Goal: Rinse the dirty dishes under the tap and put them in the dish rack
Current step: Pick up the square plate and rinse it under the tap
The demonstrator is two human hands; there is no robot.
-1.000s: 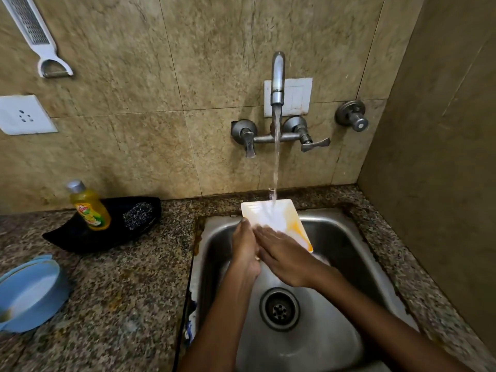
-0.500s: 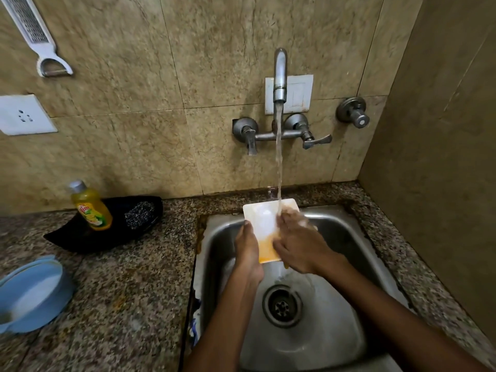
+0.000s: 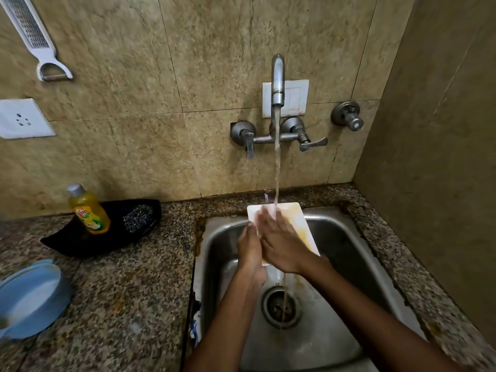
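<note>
Currently L hand [image 3: 251, 244] grips plate [image 3: 298, 221] edge, frame centre; R hand [image 3: 281, 244] flat, rubbing. Risk: wet plate slips into sink [image 3: 349, 237].

L hand [image 3: 251, 247] gripping, R hand [image 3: 281, 242] flat.

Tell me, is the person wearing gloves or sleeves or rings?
No gloves. The left hand and right hand are bare, and both forearms are bare as far as the picture shows, with no sleeves, watch or bracelets. No rings show. The hands look wet.
</note>
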